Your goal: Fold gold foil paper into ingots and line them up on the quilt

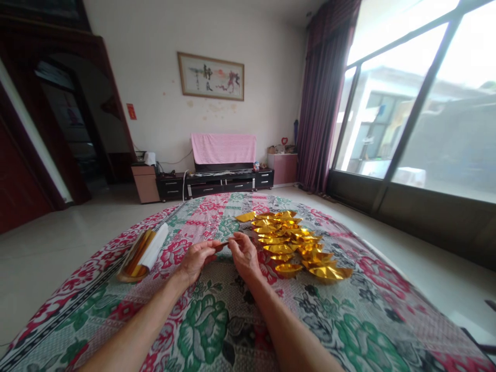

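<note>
Over the middle of the table, my left hand [196, 261] and my right hand [244, 257] pinch opposite ends of a thin folded strip of foil paper [222, 246]. Only a narrow dark edge of it shows between the fingertips; my fingers hide the rest. Just right of my right hand, several shiny gold-foil paper ingots [282, 249] stand in close rows. At the far end of those rows, a flatter gold folded piece [246, 217] lies by itself. To the left of my left hand rests a loosely curled stack of gold and white paper sheets [142, 256].
A patterned floral cloth [205, 330] covers the round table. Beyond it, a low black cabinet [240, 185] bears a screen under a pink cloth [223, 148]. A purple curtain [321, 108] and large windows are at right, a doorway at left.
</note>
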`<control>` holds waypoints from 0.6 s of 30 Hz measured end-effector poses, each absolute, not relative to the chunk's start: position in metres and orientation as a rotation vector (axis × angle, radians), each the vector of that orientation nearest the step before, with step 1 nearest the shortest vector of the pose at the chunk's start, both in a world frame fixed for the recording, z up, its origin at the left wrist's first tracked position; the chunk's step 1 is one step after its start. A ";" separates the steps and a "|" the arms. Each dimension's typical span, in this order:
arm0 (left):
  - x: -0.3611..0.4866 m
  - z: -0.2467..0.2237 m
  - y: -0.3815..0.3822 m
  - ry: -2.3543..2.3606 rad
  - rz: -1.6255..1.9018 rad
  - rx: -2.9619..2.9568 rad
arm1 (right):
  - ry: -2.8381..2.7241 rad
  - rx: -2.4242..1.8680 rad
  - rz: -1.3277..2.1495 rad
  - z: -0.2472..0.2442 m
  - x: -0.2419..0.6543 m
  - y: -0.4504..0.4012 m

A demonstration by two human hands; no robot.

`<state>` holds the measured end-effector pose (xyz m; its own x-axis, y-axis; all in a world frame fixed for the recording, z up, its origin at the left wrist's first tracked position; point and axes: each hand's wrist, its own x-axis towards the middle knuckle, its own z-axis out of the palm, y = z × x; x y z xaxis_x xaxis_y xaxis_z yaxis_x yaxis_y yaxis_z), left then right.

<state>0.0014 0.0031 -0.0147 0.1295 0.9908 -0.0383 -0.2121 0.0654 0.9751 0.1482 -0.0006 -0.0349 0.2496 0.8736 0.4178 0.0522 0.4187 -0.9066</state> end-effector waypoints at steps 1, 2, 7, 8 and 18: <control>0.002 -0.014 0.003 1.002 1.178 1.064 | -1.206 -0.990 0.706 -0.034 0.148 -0.002; 0.003 -0.014 0.003 1.019 1.182 1.055 | -1.215 -0.988 0.704 -0.032 0.149 -0.003; 0.005 -0.014 0.003 1.060 1.213 1.051 | -1.210 -1.001 0.725 -0.031 0.149 -0.004; 0.006 -0.015 0.002 1.070 1.215 1.070 | -1.196 -1.016 0.734 -0.031 0.149 -0.004; 0.008 -0.016 0.000 1.124 1.193 1.223 | -1.153 -1.115 0.804 -0.032 0.156 -0.001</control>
<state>0.0082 0.0005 -0.0155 0.0641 0.9978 0.0192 -0.0402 -0.0166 0.9991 0.1562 -0.0009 -0.0317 0.2501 0.9249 0.2864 0.0506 0.2829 -0.9578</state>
